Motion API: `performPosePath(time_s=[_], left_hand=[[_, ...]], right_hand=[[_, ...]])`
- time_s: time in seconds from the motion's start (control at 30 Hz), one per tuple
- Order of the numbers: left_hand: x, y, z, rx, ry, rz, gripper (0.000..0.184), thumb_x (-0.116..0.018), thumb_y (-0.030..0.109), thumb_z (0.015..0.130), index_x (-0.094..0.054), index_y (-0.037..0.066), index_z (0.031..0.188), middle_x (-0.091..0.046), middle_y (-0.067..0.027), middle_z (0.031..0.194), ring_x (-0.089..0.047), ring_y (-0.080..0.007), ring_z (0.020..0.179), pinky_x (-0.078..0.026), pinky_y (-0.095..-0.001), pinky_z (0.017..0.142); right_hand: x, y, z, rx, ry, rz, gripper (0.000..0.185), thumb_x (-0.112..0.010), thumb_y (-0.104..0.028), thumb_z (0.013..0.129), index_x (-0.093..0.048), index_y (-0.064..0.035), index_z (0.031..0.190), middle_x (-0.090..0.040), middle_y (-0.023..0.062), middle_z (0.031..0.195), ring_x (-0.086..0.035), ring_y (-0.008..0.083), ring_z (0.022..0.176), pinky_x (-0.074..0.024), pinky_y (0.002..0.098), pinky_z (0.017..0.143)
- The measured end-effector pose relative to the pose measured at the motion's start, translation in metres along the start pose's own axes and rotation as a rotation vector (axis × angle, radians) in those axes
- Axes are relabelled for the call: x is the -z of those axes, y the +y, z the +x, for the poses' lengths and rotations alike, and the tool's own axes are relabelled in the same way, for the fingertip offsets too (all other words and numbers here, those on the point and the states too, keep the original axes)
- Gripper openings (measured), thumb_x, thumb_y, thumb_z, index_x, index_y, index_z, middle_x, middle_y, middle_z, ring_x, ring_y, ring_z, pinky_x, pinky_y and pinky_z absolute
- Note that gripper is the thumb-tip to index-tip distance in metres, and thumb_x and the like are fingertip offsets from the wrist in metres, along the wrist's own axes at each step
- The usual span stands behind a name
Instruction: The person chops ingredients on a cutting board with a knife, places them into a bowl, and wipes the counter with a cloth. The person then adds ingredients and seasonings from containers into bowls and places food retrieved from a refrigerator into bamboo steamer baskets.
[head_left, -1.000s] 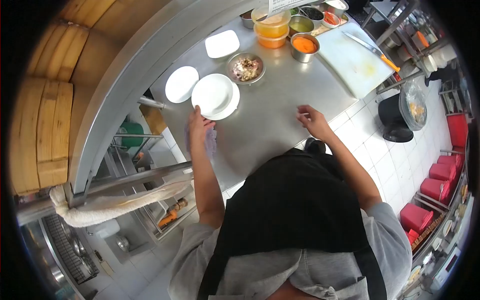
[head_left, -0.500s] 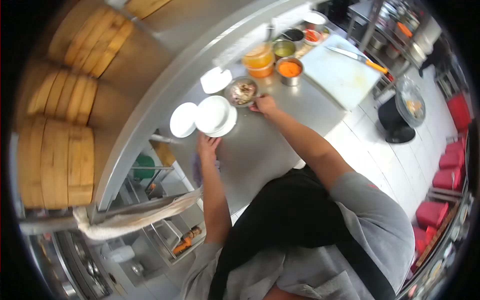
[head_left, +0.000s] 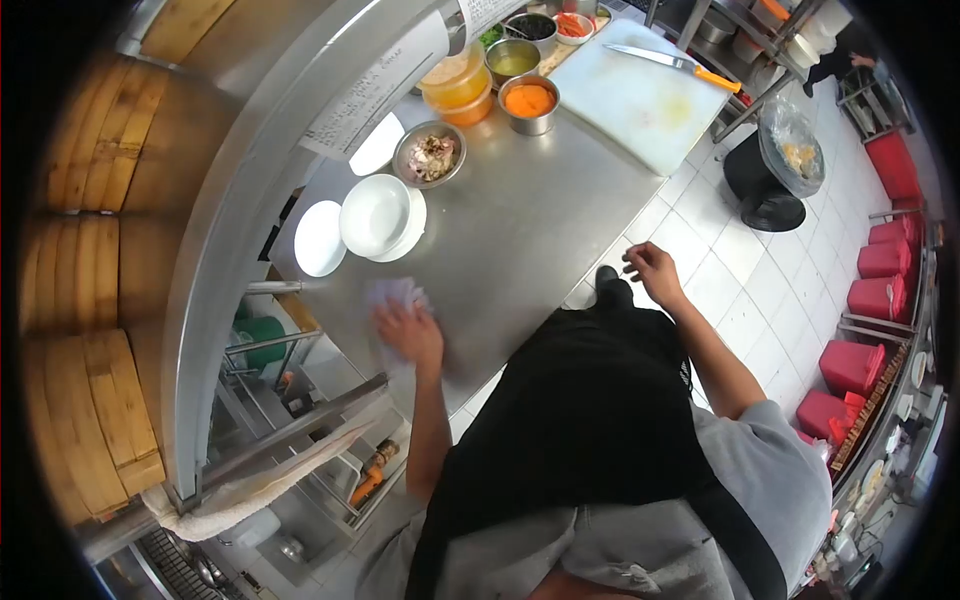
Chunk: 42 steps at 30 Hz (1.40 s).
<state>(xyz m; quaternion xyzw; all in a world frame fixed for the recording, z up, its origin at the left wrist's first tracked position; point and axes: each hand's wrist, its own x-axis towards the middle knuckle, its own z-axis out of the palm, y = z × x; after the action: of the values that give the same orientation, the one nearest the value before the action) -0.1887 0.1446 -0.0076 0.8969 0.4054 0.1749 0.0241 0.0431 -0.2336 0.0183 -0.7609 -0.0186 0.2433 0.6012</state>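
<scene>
My left hand presses down on a crumpled pale purple cloth at the near left of the steel table; fingers and cloth are blurred. Just beyond it are a white bowl on a white plate and another white dish. Behind these sits a metal bowl of chopped, pale pinkish pieces, touched by neither hand. Off the table's right edge, my right hand hangs over the floor, fingers loosely bent and apart, holding nothing.
A knife with an orange handle lies on a white cutting board. Nearby stand an orange-filled metal pot and plastic tubs. Bamboo steamers fill the left shelves. A lined black bin stands on the floor.
My right hand has let go of the metal bowl and drawn back off the table's edge. My left hand has moved from beside the white plate onto the cloth. The view has shifted.
</scene>
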Motion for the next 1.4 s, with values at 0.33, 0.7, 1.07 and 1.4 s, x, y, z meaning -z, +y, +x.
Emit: performPosePath(time_s=[0.33,0.7,1.07,1.4], left_hand=[[-0.041,0.175,0.046,-0.172,-0.013,-0.229,0.065,-0.056,0.018,0.083,-0.033,-0.01,0.136,-0.024,-0.0288,0.145,-0.027,-0.043,0.133,-0.02,-0.0503,0.111],[-0.051,0.326,-0.017,-0.809,-0.468,-0.869,0.037,-0.056,0.0,0.071,-0.063,0.002,0.107,-0.058,-0.0152,0.117,-0.052,-0.0348,0.11,-0.038,-0.0449,0.099],[-0.101,0.357,0.002,-0.583,0.034,-0.549,0.043,-0.047,-0.003,0.077,-0.056,0.0,0.119,-0.054,-0.0235,0.121,-0.052,-0.0376,0.11,-0.039,-0.0455,0.098],[-0.096,0.455,0.141,-0.401,0.181,-0.656,0.033,-0.051,0.001,0.078,-0.055,-0.011,0.108,-0.056,-0.0262,0.114,-0.051,-0.0412,0.109,-0.038,-0.0478,0.097]], right_hand=[[0.024,-0.009,-0.041,-0.008,-0.02,0.144,0.014,-0.053,-0.008,0.093,-0.056,0.0007,0.103,-0.065,0.0075,0.093,-0.063,0.0125,0.081,-0.0501,0.0256,0.068],[0.145,0.009,-0.026,-0.073,-0.041,0.061,0.014,-0.053,-0.011,0.094,-0.057,0.0004,0.101,-0.066,0.0079,0.093,-0.064,0.0147,0.081,-0.0515,0.0276,0.067],[0.24,0.033,-0.015,-0.012,-0.023,0.092,0.013,-0.053,-0.01,0.093,-0.058,-0.0012,0.101,-0.065,0.0059,0.091,-0.063,0.0132,0.081,-0.0507,0.0272,0.067],[0.265,0.049,-0.031,-0.051,0.059,0.134,0.011,-0.055,-0.01,0.092,-0.059,-0.0016,0.099,-0.066,0.0056,0.089,-0.064,0.0121,0.079,-0.0504,0.0266,0.066]])
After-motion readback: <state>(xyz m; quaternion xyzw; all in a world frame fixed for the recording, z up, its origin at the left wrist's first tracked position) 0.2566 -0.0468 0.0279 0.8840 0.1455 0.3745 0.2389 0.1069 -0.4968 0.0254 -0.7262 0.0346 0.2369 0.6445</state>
